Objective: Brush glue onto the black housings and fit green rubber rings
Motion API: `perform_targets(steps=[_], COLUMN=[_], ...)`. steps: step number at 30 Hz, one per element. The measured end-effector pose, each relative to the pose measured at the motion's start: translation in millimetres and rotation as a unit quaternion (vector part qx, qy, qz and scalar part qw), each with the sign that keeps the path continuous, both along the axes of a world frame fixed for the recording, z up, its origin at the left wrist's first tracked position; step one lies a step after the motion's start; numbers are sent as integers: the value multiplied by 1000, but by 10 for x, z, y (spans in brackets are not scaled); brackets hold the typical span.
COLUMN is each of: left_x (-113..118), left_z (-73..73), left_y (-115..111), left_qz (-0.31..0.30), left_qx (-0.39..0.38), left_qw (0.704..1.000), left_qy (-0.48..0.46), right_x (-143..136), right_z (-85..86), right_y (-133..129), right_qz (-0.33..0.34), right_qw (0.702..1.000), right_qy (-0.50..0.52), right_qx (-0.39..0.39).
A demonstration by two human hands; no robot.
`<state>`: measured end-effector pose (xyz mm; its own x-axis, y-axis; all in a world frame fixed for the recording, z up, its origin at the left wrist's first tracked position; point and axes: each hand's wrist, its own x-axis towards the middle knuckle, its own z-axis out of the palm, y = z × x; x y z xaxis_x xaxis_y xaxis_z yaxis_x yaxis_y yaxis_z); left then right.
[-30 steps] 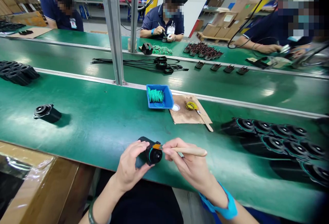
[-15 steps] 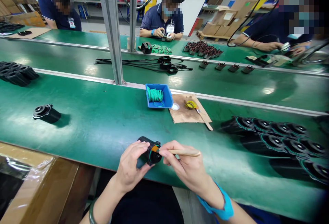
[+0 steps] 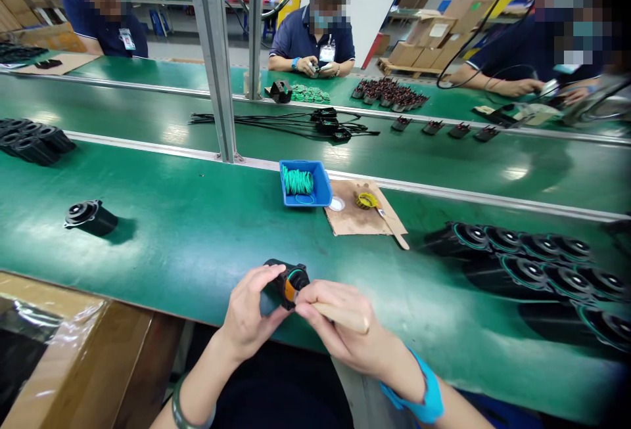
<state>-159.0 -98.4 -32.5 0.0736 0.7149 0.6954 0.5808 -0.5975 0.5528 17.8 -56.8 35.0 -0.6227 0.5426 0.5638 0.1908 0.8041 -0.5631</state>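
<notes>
My left hand [image 3: 251,314] is closed around a black cylindrical housing [image 3: 279,278] and holds it tilted on the green bench near the front edge. A green ring [image 3: 298,272] runs round the housing's end face, which points toward my right. In my right hand [image 3: 340,324] is a brush [image 3: 340,316] with a pale wooden handle, pinched near its head. Its orange-brown bristles touch the lower rim of the housing's end. Part of the housing is hidden behind my fingers.
A blue bin [image 3: 306,199] holds green rings. Beside it, cardboard [image 3: 345,222] carries a yellow container [image 3: 366,201] and another brush [image 3: 394,228]. One housing [image 3: 91,217] stands left; several ringed housings [image 3: 532,265] lie right. Beyond runs a conveyor [image 3: 276,136] with cabled parts. Co-workers sit opposite.
The brush has moved from the upper part of the housing's end down to its lower rim, with my right hand turning along. Parts on the conveyor have shifted right.
</notes>
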Motion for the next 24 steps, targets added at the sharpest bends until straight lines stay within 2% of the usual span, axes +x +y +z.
perform_targets(steps=[4, 8, 15, 17, 21, 24], left_x=[-34, -71, -121, -130, -139, -137], left_z=[11, -41, -116, -134, -164, -165], left_y=[14, 1, 7, 7, -2, -9], left_qz=[27, 52, 45, 51, 54, 46], left_qx=[-20, -53, -123, -151, -196, -213], left_qw=[999, 997, 987, 980, 959, 948], left_qy=[8, -9, -89, -122, -198, -233], right_x=[66, 139, 248, 298, 385, 366], right_z=[-41, -43, 6, 20, 11, 4], right_y=[-20, 3, 178, 213, 203, 162], right_qz=[35, 57, 65, 53, 12, -9], right_qw=[998, 989, 975, 985, 999, 995], right_qy=[-52, -119, -181, -132, 22, 51], right_qx=[29, 68, 114, 92, -33, -89])
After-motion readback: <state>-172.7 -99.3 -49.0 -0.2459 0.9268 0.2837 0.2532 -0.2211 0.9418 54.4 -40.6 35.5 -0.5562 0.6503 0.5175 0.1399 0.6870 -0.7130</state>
